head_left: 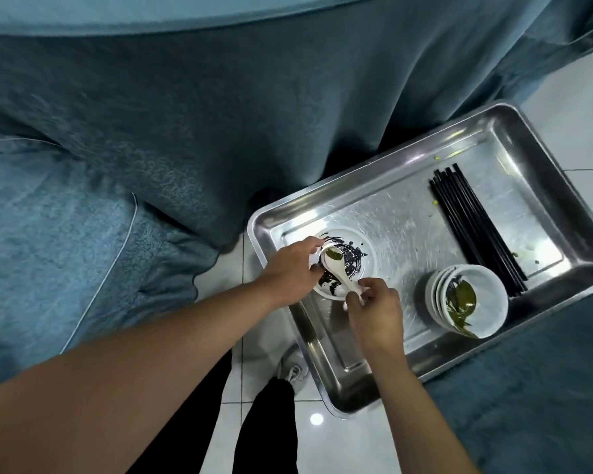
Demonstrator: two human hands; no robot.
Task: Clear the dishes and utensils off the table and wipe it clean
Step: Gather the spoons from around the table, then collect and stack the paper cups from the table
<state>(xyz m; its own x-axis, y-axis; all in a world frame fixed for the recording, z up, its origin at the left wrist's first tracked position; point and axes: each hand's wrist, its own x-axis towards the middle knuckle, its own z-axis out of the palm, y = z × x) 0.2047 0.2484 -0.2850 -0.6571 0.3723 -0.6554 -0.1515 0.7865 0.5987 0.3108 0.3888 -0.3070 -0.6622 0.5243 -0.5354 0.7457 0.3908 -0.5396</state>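
Spoon (pixel 339 271): white, resting in the white dish (pixel 344 263), bowl end holding a green smear, handle pointing back toward the wearer.
Right hand (pixel 377 313): fingers (pixel 365 285) pinching the spoon's handle end, thumb and forefinger closed on it.
Left hand (pixel 290 268): fingers curled over the dish's near-left rim, gripping it; part of the rim hidden under them.
Dish: round, white, streaked with black sauce, sitting inside the steel tray (pixel 322 206) at its left end.
Stacked bowls (pixel 466 299): white, nested, tilted, at the tray's near edge to the right of the dish; top one smeared green and dark; number in the stack hard to count.
Chopsticks (pixel 476 227): black bundle lying along the tray's right side, tips partly behind the bowls.
Tray floor: scratched, shiny, dotted with a few small yellow-green crumbs.
Hidden: what carries the tray not visible; near corner overhanging the floor, far edge tucked against the cloth.
Blue cloth (pixel 185 114): teal, velvety, draped in heavy folds across the top and left; more of it at lower right.
Floor (pixel 271 439): pale glossy tiles, one bright light reflection.
Below: dark trouser leg (pixel 267 432) and a grey shoe (pixel 290 369), partly under the tray.
Writing: none readable.
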